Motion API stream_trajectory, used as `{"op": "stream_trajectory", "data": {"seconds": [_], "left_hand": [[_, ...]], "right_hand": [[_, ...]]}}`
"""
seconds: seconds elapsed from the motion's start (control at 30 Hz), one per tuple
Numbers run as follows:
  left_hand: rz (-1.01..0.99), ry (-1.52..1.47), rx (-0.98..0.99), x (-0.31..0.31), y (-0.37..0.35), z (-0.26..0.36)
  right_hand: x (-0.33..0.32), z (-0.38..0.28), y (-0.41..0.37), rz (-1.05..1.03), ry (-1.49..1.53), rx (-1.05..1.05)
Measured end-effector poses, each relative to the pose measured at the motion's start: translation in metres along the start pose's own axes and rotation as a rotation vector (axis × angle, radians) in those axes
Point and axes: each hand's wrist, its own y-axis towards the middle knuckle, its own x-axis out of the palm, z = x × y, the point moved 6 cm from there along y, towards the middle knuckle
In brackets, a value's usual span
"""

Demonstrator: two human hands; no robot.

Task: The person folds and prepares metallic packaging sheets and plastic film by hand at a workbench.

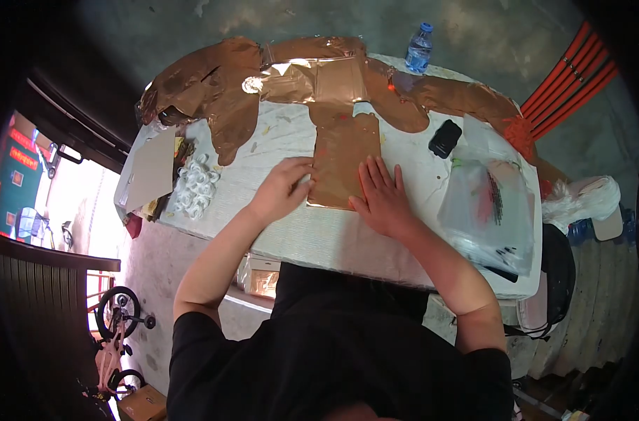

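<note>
A flat, shiny brown foil piece (pixel 346 151) lies lengthwise on the table in front of me, its near edge straight and its far end running under or into a larger crumpled brown foil shape (pixel 225 91). My right hand (pixel 385 198) rests flat on the right side of the near end, fingers stretched out and thumb by the lower edge. At the left edge is my left hand (pixel 286 188), fingers loosely bent and thumb apart from them, fingertips right at the foil.
White curled ribbons (pixel 194 186) and a grey card (pixel 151 170) lie left. On the right are a black case (pixel 445 139) and clear plastic bags (pixel 484 217). A water bottle (pixel 419 49) stands at the back; red poles (pixel 568 81) lean beyond the table (pixel 277 235).
</note>
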Motion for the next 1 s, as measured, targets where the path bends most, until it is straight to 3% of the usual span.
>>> {"op": "stream_trajectory", "data": {"seconds": [0.07,0.13,0.2,0.53,0.63,0.7,0.73,0.8,0.83,0.9,1.0], "left_hand": [[0.085,0.17,-0.055,-0.008,0.002,-0.017],[0.077,0.16,-0.019,-0.009,0.005,-0.02],[0.017,0.147,0.113,-0.007,0.008,-0.016],[-0.093,0.177,0.21,0.0,0.016,-0.016],[-0.063,0.029,0.124,0.001,0.021,-0.03],[0.078,-0.253,-0.254,0.001,0.023,-0.051],[0.078,-0.254,-0.254,0.003,0.026,-0.051],[0.155,-0.594,-0.44,0.009,0.032,-0.059],[0.153,-0.596,-0.439,0.011,0.034,-0.055],[0.146,-0.321,-0.46,0.009,0.038,-0.05],[0.182,-0.308,-0.47,0.016,0.039,-0.061]], "right_hand": [[-0.002,-0.001,0.0,-0.029,-0.002,0.006],[0.0,0.0,0.0,-0.03,0.001,0.004],[0.0,-0.001,0.0,-0.033,0.008,0.0],[-0.001,-0.001,0.001,-0.067,-0.004,0.012],[-0.002,-0.001,0.001,-0.069,-0.007,0.015],[0.0,-0.001,0.001,-0.08,-0.014,0.02],[0.001,-0.001,0.001,-0.068,-0.014,0.016],[0.0,0.0,0.001,-0.055,-0.016,0.014],[-0.001,-0.001,0.001,-0.057,-0.01,0.013],[-0.001,-0.001,0.001,-0.057,-0.006,0.016],[0.0,0.0,0.001,-0.037,0.002,0.011]]}}
